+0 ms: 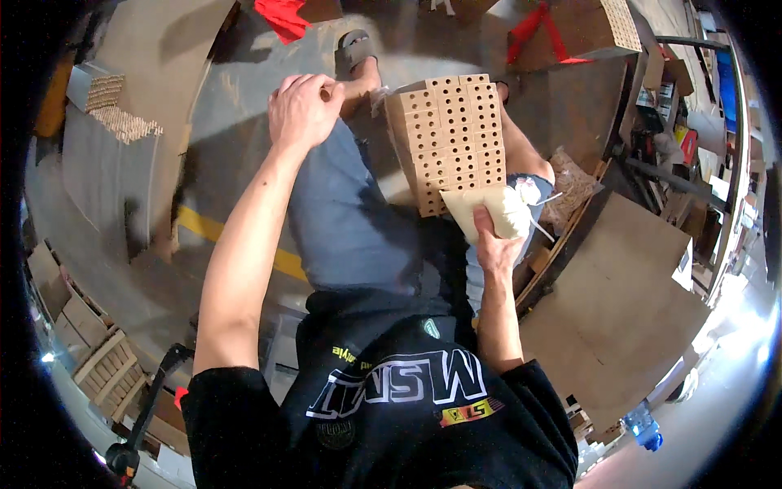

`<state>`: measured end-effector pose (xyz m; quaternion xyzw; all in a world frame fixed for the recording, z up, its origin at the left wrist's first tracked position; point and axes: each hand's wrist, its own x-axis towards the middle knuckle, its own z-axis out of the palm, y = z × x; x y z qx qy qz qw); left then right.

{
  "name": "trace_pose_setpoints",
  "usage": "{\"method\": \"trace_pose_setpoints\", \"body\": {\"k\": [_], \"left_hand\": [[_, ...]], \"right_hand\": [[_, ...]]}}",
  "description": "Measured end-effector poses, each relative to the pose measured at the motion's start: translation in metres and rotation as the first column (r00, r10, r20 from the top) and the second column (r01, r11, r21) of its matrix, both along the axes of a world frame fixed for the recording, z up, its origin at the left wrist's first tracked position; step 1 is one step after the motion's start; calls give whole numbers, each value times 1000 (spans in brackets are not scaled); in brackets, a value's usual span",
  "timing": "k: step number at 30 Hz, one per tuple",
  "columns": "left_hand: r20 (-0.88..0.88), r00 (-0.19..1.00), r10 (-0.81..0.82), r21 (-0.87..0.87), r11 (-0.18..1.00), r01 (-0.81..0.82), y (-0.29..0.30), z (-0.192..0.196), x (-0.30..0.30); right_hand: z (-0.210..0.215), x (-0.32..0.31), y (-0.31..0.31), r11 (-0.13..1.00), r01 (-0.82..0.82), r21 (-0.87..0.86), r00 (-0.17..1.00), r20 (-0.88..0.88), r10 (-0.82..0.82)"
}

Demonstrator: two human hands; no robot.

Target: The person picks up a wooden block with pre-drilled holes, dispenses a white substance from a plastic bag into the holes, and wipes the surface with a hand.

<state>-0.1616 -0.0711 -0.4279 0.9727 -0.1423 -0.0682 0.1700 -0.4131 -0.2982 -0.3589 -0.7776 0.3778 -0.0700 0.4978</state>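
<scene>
My right hand (495, 243) is closed around a soft cream bag (487, 210), its thumb lying along the top. One pointed corner of the bag overlaps the near end of a tan block pack (456, 138) with rows of round dark holes. This pack stands between my legs, tilted slightly. Beside the bag, at my right knee, are a crumpled white piece (528, 191) and thin white sticks or strips (547, 230). My left hand (305, 110) is by my left knee, fingers loosely bent and partly hidden, with nothing visible in it.
A clear bag of small tan pieces (573, 191) lies right of my knee. Large cardboard sheets (611, 306) flank me, with stacked tan strips (122, 110) at far left. A box with red straps (570, 33) stands ahead, near a red cloth (281, 18). Cluttered shelving (692, 138) runs along the right.
</scene>
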Motion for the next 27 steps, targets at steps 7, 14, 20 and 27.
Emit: {"method": "trace_pose_setpoints", "body": {"k": [7,14,20,27], "left_hand": [[-7,999,32,-33,999,-32,6,-4,2],[1,999,50,-54,997,-49,6,-1,1],[-10,998,55,-33,998,-56,7,-1,3],[-30,996,84,-7,996,-84,6,2,4]], "right_hand": [[0,2,3,998,57,-28,998,-16,-57],[3,0,4,995,69,-76,997,-36,-72],[4,4,5,995,1,-96,1000,-28,-4],[14,-1,6,992,95,-80,995,-25,-98]]}}
